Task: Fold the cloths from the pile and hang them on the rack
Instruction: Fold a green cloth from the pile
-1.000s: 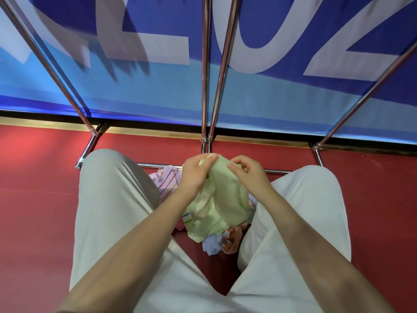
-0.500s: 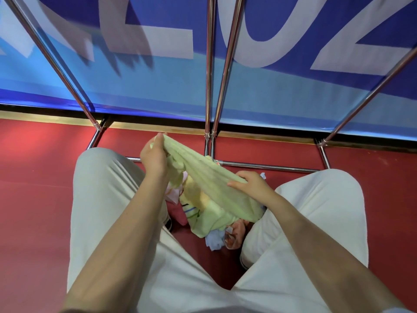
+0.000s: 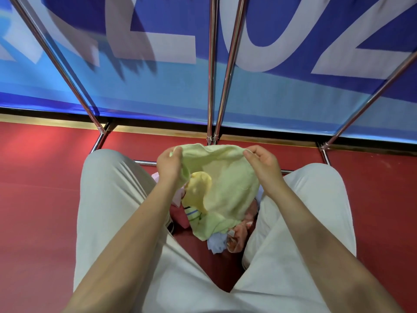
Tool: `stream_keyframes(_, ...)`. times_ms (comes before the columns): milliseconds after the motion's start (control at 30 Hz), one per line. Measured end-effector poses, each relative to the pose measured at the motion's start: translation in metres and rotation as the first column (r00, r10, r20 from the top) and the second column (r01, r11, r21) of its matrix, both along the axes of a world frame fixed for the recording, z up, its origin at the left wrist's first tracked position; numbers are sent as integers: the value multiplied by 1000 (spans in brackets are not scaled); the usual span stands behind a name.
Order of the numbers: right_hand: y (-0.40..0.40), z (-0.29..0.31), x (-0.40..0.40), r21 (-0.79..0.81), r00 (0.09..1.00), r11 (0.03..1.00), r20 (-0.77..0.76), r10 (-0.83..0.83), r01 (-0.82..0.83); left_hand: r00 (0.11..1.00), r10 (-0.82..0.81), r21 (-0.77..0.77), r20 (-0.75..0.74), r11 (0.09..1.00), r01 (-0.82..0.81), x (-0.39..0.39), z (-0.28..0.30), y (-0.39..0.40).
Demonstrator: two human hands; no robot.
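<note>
Blue banner (image 3: 158, 91) with white letters, red floor (image 3: 40, 199), beige trousers (image 3: 108, 199)

held cloth (image 3: 228, 184): pale green, with a yellow patch
pile (image 3: 222, 241): pink, peach, light blue and a striped piece
trousers (image 3: 108, 199): light beige
floor (image 3: 36, 177): red
banner (image 3: 140, 91): blue with white letters
rack (image 3: 211, 71): shiny silver

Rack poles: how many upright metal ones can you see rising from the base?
4: one far left, two side by side at centre, one far right. Others may lie outside the frame.
</note>
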State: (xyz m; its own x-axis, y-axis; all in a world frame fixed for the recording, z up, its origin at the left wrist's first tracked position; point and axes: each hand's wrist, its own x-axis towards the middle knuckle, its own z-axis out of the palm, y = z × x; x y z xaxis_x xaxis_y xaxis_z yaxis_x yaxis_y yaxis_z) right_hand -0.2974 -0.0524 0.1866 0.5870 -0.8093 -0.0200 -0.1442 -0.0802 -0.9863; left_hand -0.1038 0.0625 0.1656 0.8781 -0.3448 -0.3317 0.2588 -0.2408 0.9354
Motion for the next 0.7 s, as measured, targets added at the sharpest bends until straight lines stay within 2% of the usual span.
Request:
stream_keyframes(100, 2, 5, 7, -67, 1000, 998, -9, 9, -10, 983, -147, 89, 106, 986, 138, -11, -3, -3)
stream_keyframes(200, 5, 4, 13, -111, 998, 993, -48, 42, -47, 931, -269, 52, 248, 963, 265, -26, -1, -3)
stream_keyframes(367, 7, -7, 12, -161, 989, 981, -120, 88, -107, 845, -421, 21, 331, 898, 439, -46, -7, -7)
stream_keyframes(533, 6, -13, 4, -164, 990, 983, -125, 65, -85, 726, -583, 66, 365, 794, 604, -68, -19, -10)
stream_keyframes(700, 5, -17, -1, -169, 984, 982, -168, 53, -81, 743, -624, 64, 242, 774, 630, -82, -22, -17)
